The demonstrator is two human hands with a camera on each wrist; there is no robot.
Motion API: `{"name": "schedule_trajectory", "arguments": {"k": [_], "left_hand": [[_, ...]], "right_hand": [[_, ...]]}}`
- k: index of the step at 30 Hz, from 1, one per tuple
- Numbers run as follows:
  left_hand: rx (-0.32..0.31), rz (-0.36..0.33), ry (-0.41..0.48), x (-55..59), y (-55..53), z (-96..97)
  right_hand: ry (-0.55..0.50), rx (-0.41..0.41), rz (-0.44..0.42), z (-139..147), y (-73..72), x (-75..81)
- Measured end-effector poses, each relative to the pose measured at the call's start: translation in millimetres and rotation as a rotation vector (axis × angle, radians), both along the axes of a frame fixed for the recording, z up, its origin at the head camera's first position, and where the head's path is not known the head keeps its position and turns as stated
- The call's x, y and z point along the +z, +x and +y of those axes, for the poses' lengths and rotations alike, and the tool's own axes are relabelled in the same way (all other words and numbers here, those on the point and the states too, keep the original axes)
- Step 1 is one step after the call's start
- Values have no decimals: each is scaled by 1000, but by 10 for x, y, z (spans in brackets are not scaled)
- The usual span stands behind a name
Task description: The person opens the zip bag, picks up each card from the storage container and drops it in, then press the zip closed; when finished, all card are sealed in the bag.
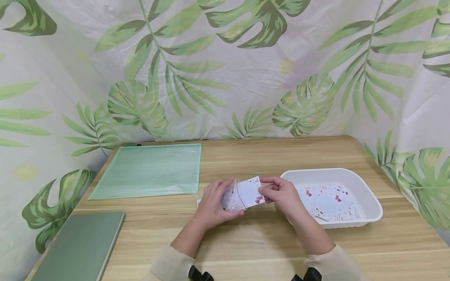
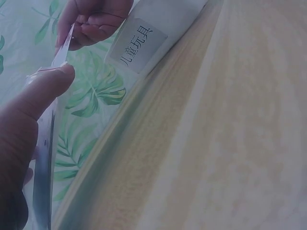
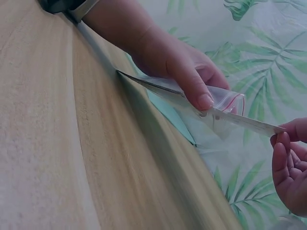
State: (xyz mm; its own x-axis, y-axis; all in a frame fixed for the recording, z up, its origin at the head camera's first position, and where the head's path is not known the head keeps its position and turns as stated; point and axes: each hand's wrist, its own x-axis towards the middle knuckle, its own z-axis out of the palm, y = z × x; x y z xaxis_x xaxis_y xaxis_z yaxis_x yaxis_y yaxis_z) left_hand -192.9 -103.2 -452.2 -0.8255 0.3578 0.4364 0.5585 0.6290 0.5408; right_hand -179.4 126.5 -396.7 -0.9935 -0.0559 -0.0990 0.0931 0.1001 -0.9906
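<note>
My left hand grips a clear zip bag with a red seal line, thumb on the near side and fingers behind. Partly inside the bag is a white printed card with small red figures, its right end sticking out of the mouth. That end is pinched between thumb and fingers of my right hand. In the left wrist view the card appears edge-on between both hands. The bag's lower left part is mostly hidden behind my left hand in the head view.
A white plastic tray stands at the right, holding similar printed cards; its side bears a label in Chinese characters. A green mesh pouch lies at the back left, and a green notebook at the front left.
</note>
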Motion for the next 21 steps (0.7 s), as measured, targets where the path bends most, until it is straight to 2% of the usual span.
{"name": "schedule_trajectory", "arguments": {"k": [5,11,17,21], "left_hand": [[1,9,-6,-1,1,2],[1,7,-7,0,-7,8],[-3,2,-3,14,4,3],[-7,18,4,11,7,4]], "right_hand": [[13,-14,14,-29,-12,13],[31,-38,-15,-10,-25,44],[15,-13,3,-75,-41,-3],[47,20,20,-173,-40,-60]]}}
